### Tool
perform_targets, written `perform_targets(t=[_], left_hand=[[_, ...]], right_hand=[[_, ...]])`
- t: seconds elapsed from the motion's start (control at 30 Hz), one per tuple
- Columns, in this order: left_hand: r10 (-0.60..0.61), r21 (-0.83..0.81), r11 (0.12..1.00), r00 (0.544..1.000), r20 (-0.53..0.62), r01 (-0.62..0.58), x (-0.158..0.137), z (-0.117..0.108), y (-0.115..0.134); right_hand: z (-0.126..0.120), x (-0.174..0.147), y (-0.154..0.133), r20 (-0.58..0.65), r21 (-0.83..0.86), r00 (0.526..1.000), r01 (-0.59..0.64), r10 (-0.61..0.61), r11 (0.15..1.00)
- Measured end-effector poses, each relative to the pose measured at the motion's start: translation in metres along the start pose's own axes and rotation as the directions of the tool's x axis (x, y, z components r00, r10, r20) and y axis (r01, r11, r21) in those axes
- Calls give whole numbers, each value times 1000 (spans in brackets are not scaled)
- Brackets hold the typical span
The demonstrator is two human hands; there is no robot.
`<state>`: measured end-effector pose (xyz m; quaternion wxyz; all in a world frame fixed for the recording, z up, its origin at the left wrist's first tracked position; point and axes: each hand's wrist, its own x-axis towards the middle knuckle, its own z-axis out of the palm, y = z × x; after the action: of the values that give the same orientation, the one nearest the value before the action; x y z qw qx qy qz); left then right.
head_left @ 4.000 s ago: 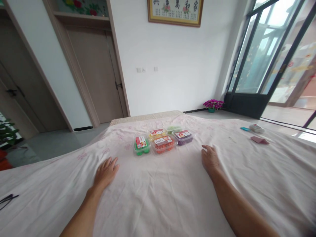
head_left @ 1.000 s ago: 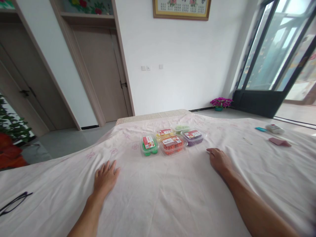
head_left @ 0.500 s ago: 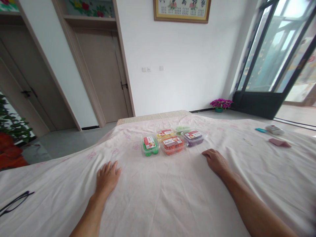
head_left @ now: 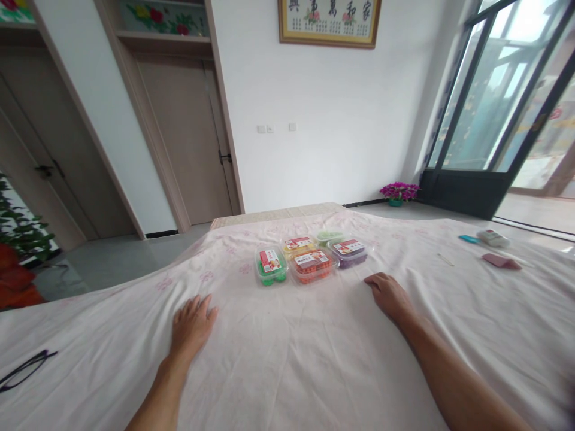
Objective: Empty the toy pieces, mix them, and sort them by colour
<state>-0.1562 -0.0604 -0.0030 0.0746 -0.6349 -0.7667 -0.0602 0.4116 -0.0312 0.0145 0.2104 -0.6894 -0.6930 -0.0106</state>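
Note:
My left hand lies flat on the pale cloth, fingers spread and nothing in them. On the right, my right hand rests on the cloth with its fingers stretched toward the containers, holding nothing. Between and beyond the hands stand several clear lidded plastic containers with labels: one with green contents, one with orange contents, one with purple contents, one with yellow contents and one with pale green contents. Neither hand touches them; the purple one is nearest my right hand.
Eyeglasses lie at the left edge. To the right are a folded pink cloth, a white packet, a blue item and a thin pale stick. Beyond the table stand a potted purple flower and a door.
The view has shifted slightly, so everything sits a little further left. The hands and containers keep their places on the cloth.

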Motion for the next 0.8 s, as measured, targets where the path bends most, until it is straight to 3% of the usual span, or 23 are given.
perform_targets(t=[0.67,0.8], left_hand=[[26,-25,999,999,-21,-27,-1,2,-4],[27,-39,999,999,-25,-28,-1,1,-4]], right_hand=[[-5,-7,-14,-23,-8,1000,10,-11,1000],[-6,-8,-24,-109,0,992,59,-59,998]])
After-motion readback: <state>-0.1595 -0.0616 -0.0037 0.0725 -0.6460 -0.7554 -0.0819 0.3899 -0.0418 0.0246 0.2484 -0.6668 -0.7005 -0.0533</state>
